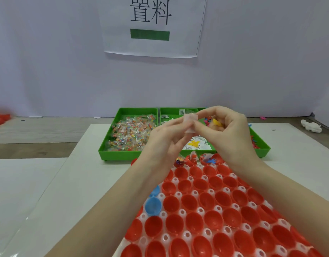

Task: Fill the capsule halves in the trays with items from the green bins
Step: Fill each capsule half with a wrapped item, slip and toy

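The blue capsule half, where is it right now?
In the head view, the blue capsule half sits at the tray's left edge, beside red halves, under the left forearm.

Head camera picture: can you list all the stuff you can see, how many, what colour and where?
green bins: three, side by side, far end of the table
clear candy packets: many, multicoloured, left bin
printed leaflets: several, white, middle bin
small plastic toys: many, pink, red and blue, right bin
capsule halves: many, red, in the white tray; the farthest few filled
blue capsule half: one, tray's left edge
paper sign: one, white, on the wall
left hand: pinches a folded paper
right hand: pinches it too, holds a yellow toy
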### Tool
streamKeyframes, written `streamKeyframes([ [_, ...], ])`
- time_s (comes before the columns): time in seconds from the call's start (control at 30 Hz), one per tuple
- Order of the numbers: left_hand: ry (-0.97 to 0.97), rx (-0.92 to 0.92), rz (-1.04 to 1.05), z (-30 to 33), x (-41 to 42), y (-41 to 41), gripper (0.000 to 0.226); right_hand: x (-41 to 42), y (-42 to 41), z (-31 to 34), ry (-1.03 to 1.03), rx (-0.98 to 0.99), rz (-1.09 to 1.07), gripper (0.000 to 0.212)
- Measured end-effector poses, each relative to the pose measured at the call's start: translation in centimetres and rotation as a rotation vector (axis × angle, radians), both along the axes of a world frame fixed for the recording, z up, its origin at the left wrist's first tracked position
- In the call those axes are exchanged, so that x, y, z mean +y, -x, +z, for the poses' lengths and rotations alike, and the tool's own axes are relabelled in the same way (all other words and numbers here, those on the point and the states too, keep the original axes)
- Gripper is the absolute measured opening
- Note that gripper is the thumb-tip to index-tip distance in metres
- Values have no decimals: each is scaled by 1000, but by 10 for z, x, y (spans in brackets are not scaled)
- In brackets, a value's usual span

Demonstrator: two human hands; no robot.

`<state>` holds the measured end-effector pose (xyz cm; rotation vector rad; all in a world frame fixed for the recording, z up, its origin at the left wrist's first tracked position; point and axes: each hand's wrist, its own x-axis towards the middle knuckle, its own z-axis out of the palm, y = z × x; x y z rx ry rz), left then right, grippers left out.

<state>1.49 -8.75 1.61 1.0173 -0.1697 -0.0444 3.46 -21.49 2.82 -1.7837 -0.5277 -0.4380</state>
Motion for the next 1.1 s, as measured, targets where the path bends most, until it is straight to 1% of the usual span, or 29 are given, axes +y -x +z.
streamKeyframes([
  [0.07, -12, 31, 32, -1, -2, 0, 16, -3, 2, -1, -35, 37, 3, 20],
  [0.17, 44, 84, 75, 1, -2, 0, 17, -10, 5, 0, -34, 148, 38, 37],
  [0.2, 60, 90, 93, 2, -2, 1, 18, -13, 6, 0, -18, 190, 66, 38],
  [0.27, 45, 103, 130, 2, -2, 2, 12, -16, 6, 3, -29, 268, 161, 23],
  [0.3, 11, 105, 153, 3, -3, 4, 7, -18, 6, 4, -49, 302, 213, 20],
  [0.4, -101, 69, 211, 2, -5, 8, 11, -27, 8, 7, -100, 320, 315, 29],
  [0.47, -171, 29, 223, 2, -7, 11, 11, -31, 11, 7, -93, 274, 319, 32],
  [0.63, -245, -25, 249, 2, -9, 15, 12, -35, 21, 10, -75, 43, 173, 33],
  [0.73, -297, -27, 261, 3, -7, 16, 7, -37, 27, 14, 28, -48, 106, 37],
  [0.83, -374, -53, 244, 6, -5, 19, 15, -38, 30, 21, 149, -54, 107, 43],
  [0.9, -400, -63, 172, 9, -4, 22, 20, -39, 32, 26, 243, -62, 117, 48],
  [1.0, -383, -5, 17, 14, -3, 24, 27, -41, 36, 33, 350, -125, 132, 54],
  [1.1, -387, 29, -83, 16, -1, 26, 21, -43, 40, 38, 449, -192, 162, 62],
])
